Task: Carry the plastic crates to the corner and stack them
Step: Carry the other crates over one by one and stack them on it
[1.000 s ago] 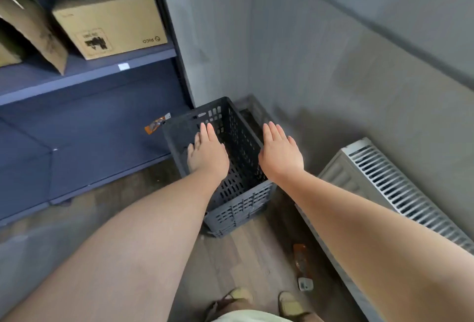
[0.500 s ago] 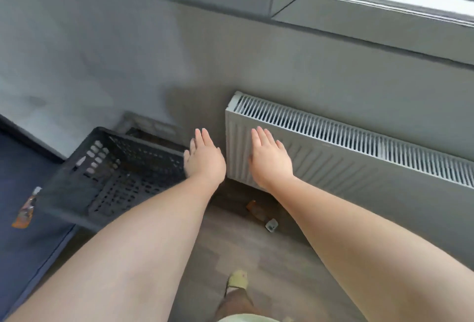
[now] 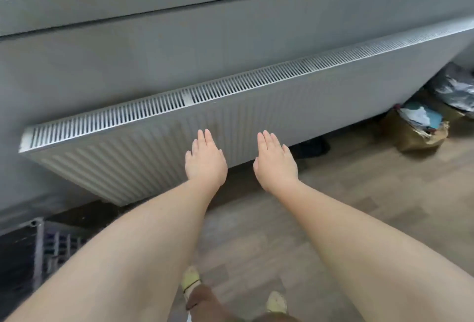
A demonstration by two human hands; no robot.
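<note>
Both grips empty: my left hand (image 3: 206,161) and right hand (image 3: 275,162) out flat, fingers straight, held in front of the radiator (image 3: 159,142). Plastic crate (image 3: 38,249) sits on the floor (image 3: 359,193) at far lower left, well apart from both hands.

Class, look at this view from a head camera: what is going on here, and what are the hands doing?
A person stands on a wood-look floor facing a long white ribbed radiator under a window sill. Both arms are stretched forward; the left hand and the right hand are flat, fingers straight, and hold nothing. A dark grey slotted plastic crate shows at the lower left edge, apart from both hands. At the far right, a brown cardboard box of papers sits on the floor.
</note>
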